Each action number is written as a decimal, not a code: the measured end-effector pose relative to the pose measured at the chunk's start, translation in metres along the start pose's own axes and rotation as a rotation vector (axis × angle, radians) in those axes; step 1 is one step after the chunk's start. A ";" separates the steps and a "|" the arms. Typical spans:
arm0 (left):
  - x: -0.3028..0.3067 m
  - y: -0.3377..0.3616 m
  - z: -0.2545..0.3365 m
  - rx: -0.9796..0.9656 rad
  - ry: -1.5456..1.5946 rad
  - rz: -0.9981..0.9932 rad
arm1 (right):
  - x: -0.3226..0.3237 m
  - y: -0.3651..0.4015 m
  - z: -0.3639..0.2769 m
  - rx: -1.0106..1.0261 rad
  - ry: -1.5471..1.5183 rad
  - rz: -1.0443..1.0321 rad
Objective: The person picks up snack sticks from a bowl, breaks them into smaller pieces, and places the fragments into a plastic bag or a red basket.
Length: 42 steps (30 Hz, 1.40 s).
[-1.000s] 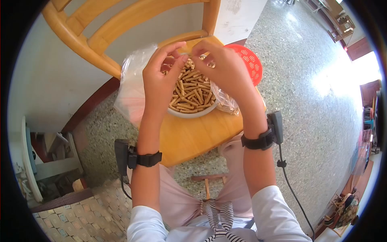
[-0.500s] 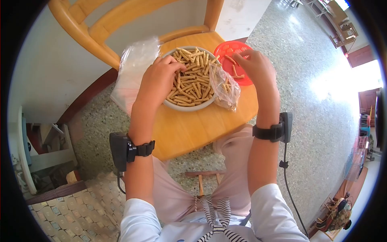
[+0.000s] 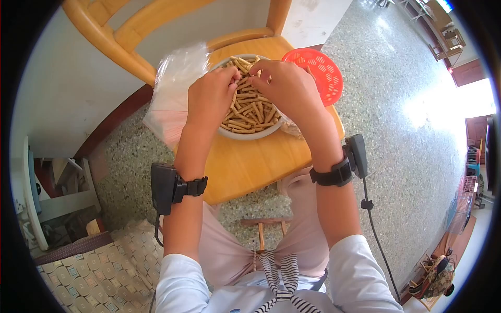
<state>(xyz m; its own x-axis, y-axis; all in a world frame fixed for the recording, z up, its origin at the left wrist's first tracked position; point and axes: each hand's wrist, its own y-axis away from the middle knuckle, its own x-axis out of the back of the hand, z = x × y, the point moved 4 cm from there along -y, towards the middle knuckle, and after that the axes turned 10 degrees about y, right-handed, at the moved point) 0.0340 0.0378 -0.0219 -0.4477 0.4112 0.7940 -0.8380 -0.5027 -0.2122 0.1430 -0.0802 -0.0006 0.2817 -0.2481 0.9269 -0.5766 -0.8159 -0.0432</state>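
Observation:
A pale round bowl heaped with short brown stick-shaped snacks stands on the wooden chair seat. My left hand is over the bowl's left side, its fingers pinched together. Facing it, my right hand hovers above the upper right of the bowl with thumb and fingers curled in. The fingertips are close to each other, and whatever they hold is hidden. Behind my right hand sits a red slotted plastic basket, its inside mostly covered. A small clear bag shows partly under my right forearm.
A large clear plastic bag lies along the seat's left edge, beside my left hand. The chair's wooden backrest rises at the far side, near the wall. Cables run from the black devices strapped to both forearms.
My right hand has moved left from the red basket to above the bowl, near my left hand. The basket has shifted slightly right. My left hand has moved slightly right.

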 end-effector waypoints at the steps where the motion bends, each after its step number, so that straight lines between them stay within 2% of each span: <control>1: 0.004 0.000 0.004 0.001 -0.001 0.000 | -0.002 0.000 0.000 0.018 0.016 0.011; 3: 0.011 0.000 0.005 0.150 0.095 -0.023 | -0.005 -0.001 0.001 0.037 0.032 0.022; 4: 0.013 -0.001 0.003 0.150 0.095 -0.023 | -0.005 -0.001 0.001 0.061 0.018 0.078; 5: 0.016 -0.002 -0.001 0.139 0.250 0.011 | -0.004 -0.002 0.002 0.084 0.004 0.133; 6: 0.020 -0.003 -0.002 0.126 0.404 0.044 | -0.002 -0.001 0.000 0.084 0.004 0.134; 7: 0.022 -0.004 -0.003 0.126 0.402 0.044 | 0.001 -0.001 -0.002 0.085 -0.056 0.149; 9: 0.024 -0.006 -0.001 0.070 0.745 0.038 | 0.005 -0.001 -0.005 0.085 -0.118 0.164; 12: 0.023 -0.008 0.000 0.062 0.888 0.014 | 0.008 -0.004 -0.005 0.061 -0.139 0.144; 18: 0.029 -0.007 0.003 0.034 0.922 0.075 | 0.017 -0.005 -0.004 0.191 -0.372 0.178; 20: 0.031 -0.007 0.005 0.021 0.942 0.120 | 0.026 -0.001 -0.010 0.223 -0.518 0.298; 24: 0.032 -0.006 0.006 -0.062 0.949 0.198 | 0.028 0.002 -0.019 0.234 -0.540 0.324; 29: 0.035 -0.003 0.010 -0.038 0.907 0.195 | 0.031 0.003 -0.027 0.247 -0.433 0.406; 33: 0.038 -0.002 0.013 -0.021 0.884 0.228 | 0.031 0.004 -0.027 0.232 -0.469 0.436; 35: 0.043 -0.001 0.014 -0.012 0.829 0.215 | 0.030 0.004 -0.021 0.142 -0.458 0.463; 37: 0.044 -0.001 0.013 -0.002 0.775 0.201 | 0.024 0.000 -0.013 0.155 -0.438 0.396; 39: 0.048 -0.002 0.016 -0.155 0.723 0.237 | 0.021 -0.002 -0.008 0.168 -0.419 0.329; 42: 0.048 -0.003 0.017 -0.194 0.724 0.232 | 0.017 -0.003 -0.006 0.197 -0.419 0.227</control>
<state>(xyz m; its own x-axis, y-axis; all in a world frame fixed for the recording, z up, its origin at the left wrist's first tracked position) 0.0199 0.0462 0.0266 -0.6538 0.7389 0.1628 -0.7082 -0.5219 -0.4755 0.1447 -0.0789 0.0179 0.4725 -0.5852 0.6590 -0.5148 -0.7902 -0.3326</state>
